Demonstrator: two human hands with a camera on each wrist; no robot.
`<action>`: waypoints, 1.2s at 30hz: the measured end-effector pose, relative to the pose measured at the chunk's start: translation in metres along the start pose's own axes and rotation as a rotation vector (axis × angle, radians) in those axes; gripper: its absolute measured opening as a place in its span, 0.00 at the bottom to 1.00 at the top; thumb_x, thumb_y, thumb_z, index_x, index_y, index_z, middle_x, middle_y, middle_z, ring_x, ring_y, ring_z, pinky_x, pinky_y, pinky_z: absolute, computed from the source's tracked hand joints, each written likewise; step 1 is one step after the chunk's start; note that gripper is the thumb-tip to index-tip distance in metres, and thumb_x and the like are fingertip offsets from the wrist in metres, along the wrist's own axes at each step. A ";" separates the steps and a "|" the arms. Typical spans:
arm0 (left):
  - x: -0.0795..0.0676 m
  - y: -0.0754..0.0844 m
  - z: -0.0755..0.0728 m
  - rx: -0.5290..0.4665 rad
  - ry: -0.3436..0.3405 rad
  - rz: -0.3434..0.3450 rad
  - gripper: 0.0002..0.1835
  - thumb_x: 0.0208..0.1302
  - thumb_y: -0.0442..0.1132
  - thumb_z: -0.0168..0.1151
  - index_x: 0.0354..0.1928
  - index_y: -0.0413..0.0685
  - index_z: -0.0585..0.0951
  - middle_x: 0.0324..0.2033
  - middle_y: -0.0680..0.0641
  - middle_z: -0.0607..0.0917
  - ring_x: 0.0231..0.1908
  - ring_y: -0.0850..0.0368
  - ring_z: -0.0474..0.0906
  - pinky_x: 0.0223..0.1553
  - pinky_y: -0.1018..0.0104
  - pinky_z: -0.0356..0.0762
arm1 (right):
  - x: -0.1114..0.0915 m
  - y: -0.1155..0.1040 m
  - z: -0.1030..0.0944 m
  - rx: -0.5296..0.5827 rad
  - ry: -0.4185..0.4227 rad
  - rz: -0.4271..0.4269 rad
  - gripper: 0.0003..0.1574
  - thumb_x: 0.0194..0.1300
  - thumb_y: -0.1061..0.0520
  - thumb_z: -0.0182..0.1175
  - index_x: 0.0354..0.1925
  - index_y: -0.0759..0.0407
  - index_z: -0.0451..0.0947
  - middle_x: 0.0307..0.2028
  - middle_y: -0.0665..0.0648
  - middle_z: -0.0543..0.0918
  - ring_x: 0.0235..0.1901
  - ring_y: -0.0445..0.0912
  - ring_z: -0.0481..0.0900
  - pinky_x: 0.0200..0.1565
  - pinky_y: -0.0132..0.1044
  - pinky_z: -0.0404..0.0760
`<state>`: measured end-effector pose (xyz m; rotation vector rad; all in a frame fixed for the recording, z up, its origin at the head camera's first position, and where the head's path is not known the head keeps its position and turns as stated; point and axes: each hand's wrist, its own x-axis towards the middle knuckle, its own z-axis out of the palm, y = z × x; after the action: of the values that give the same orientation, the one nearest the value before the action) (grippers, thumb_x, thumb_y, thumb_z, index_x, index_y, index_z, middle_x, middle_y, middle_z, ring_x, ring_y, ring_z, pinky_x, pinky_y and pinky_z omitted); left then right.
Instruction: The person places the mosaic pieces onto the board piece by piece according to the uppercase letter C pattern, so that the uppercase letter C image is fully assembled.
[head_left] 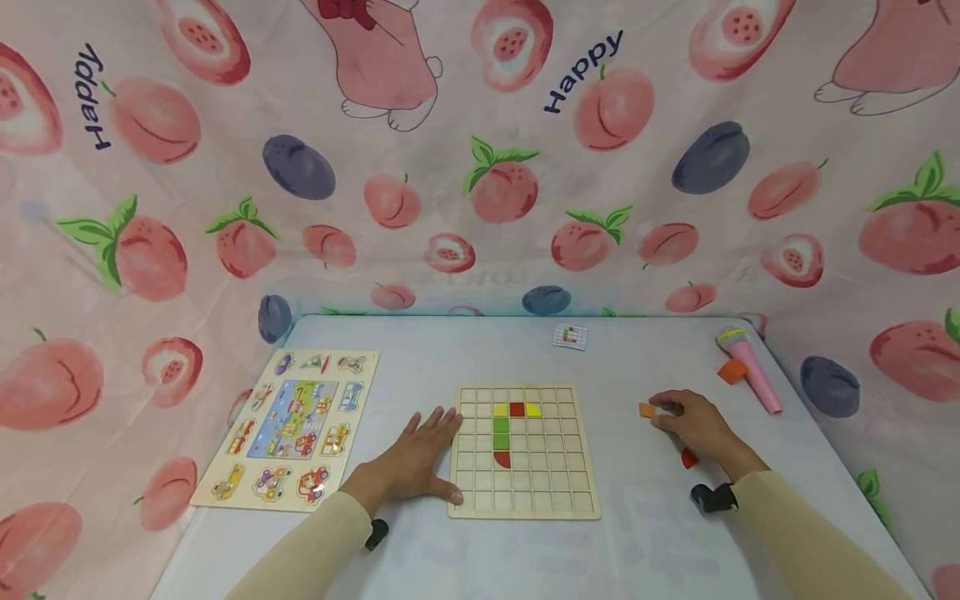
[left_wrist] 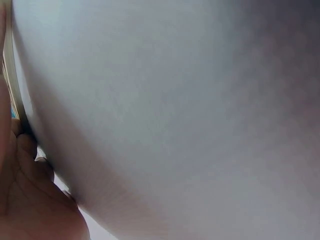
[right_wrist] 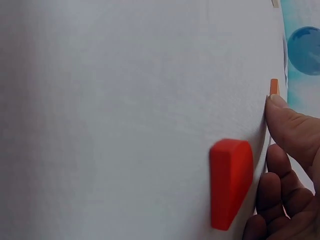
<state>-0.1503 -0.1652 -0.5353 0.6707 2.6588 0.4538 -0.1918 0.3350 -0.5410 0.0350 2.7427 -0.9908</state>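
My right hand [head_left: 693, 421] pinches a small orange square block [head_left: 647, 410] between thumb and fingertips, close to the tabletop. In the right wrist view the thumb presses on the same orange block [right_wrist: 274, 86]. A red curved-edge block [head_left: 688, 457] lies beside that hand. My left hand [head_left: 416, 458] is spread, its fingertips and thumb at the left edge of the wooden grid board [head_left: 555, 479]. On the board sit a red square [head_left: 517, 409] between two yellow curved pieces [head_left: 533, 410], two green squares [head_left: 501, 433] below, and a red curved piece [head_left: 502, 459].
A pink toy microphone [head_left: 759, 375] lies at the right, with another orange block [head_left: 732, 372] against it. A small pattern card [head_left: 570, 337] lies at the back. Left of the board is a vehicle picture puzzle [head_left: 352, 433]. A fruit-print cloth [head_left: 450, 183] hangs behind the table.
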 end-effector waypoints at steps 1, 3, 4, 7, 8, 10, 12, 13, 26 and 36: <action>0.000 0.000 0.000 0.001 0.000 0.000 0.72 0.46 0.74 0.76 0.86 0.50 0.51 0.85 0.49 0.51 0.85 0.48 0.38 0.85 0.45 0.34 | 0.000 -0.001 0.000 0.000 0.002 0.000 0.28 0.72 0.54 0.68 0.66 0.64 0.78 0.64 0.72 0.77 0.63 0.67 0.74 0.66 0.67 0.76; 0.000 0.000 0.000 0.003 0.001 0.003 0.72 0.46 0.74 0.76 0.86 0.50 0.51 0.85 0.48 0.51 0.85 0.48 0.39 0.85 0.45 0.34 | -0.001 -0.002 0.000 0.000 0.005 -0.002 0.27 0.72 0.55 0.68 0.65 0.64 0.79 0.64 0.72 0.77 0.63 0.67 0.74 0.66 0.67 0.76; 0.000 -0.001 0.000 0.003 0.000 0.005 0.72 0.46 0.74 0.76 0.86 0.50 0.51 0.85 0.48 0.51 0.85 0.48 0.39 0.85 0.45 0.34 | -0.001 -0.003 0.000 0.000 0.009 -0.004 0.27 0.72 0.55 0.68 0.65 0.64 0.79 0.64 0.72 0.78 0.63 0.67 0.74 0.66 0.67 0.76; -0.001 -0.001 0.000 0.001 -0.001 0.008 0.72 0.47 0.74 0.76 0.86 0.49 0.51 0.85 0.48 0.51 0.85 0.48 0.39 0.85 0.44 0.35 | -0.001 -0.005 0.002 -0.002 0.019 -0.003 0.26 0.72 0.55 0.68 0.64 0.63 0.80 0.62 0.72 0.78 0.61 0.66 0.75 0.65 0.66 0.77; -0.001 -0.001 0.000 0.001 -0.001 0.008 0.71 0.47 0.74 0.76 0.86 0.49 0.51 0.85 0.48 0.50 0.85 0.48 0.39 0.85 0.44 0.35 | 0.000 -0.004 0.002 -0.003 0.022 -0.002 0.25 0.72 0.55 0.67 0.64 0.63 0.80 0.62 0.71 0.78 0.61 0.66 0.75 0.65 0.66 0.77; -0.001 -0.002 0.000 0.001 -0.003 0.008 0.71 0.47 0.74 0.76 0.86 0.49 0.51 0.85 0.48 0.50 0.85 0.48 0.39 0.85 0.44 0.35 | -0.001 -0.005 0.003 -0.001 0.027 0.005 0.26 0.72 0.55 0.67 0.64 0.63 0.80 0.61 0.71 0.79 0.60 0.65 0.76 0.64 0.65 0.78; -0.001 -0.002 0.000 -0.001 -0.004 0.008 0.71 0.47 0.74 0.76 0.86 0.50 0.51 0.85 0.48 0.50 0.85 0.48 0.39 0.85 0.44 0.34 | -0.001 -0.006 0.002 0.004 0.029 0.007 0.26 0.73 0.54 0.67 0.64 0.63 0.79 0.61 0.71 0.80 0.59 0.64 0.76 0.64 0.65 0.78; 0.000 -0.002 0.000 -0.001 -0.005 0.007 0.71 0.47 0.74 0.76 0.86 0.50 0.51 0.85 0.48 0.50 0.85 0.48 0.39 0.85 0.44 0.34 | -0.001 -0.007 0.001 0.007 0.029 0.003 0.27 0.73 0.54 0.67 0.65 0.64 0.78 0.61 0.71 0.80 0.58 0.64 0.76 0.63 0.65 0.78; 0.000 0.000 -0.001 0.001 -0.008 0.003 0.72 0.46 0.74 0.76 0.86 0.50 0.51 0.85 0.49 0.51 0.85 0.48 0.39 0.85 0.45 0.35 | -0.003 -0.013 -0.003 0.052 0.070 -0.039 0.25 0.76 0.54 0.63 0.67 0.61 0.76 0.57 0.70 0.84 0.56 0.61 0.81 0.56 0.54 0.82; -0.001 0.001 -0.002 0.007 -0.008 0.002 0.72 0.47 0.74 0.76 0.86 0.50 0.51 0.85 0.49 0.50 0.85 0.48 0.39 0.85 0.45 0.35 | -0.001 -0.026 0.007 0.091 0.177 -0.022 0.22 0.76 0.58 0.62 0.65 0.57 0.78 0.58 0.70 0.84 0.54 0.62 0.81 0.57 0.58 0.85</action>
<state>-0.1497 -0.1651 -0.5328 0.6767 2.6539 0.4413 -0.1920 0.3104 -0.5295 0.1134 2.8594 -1.1702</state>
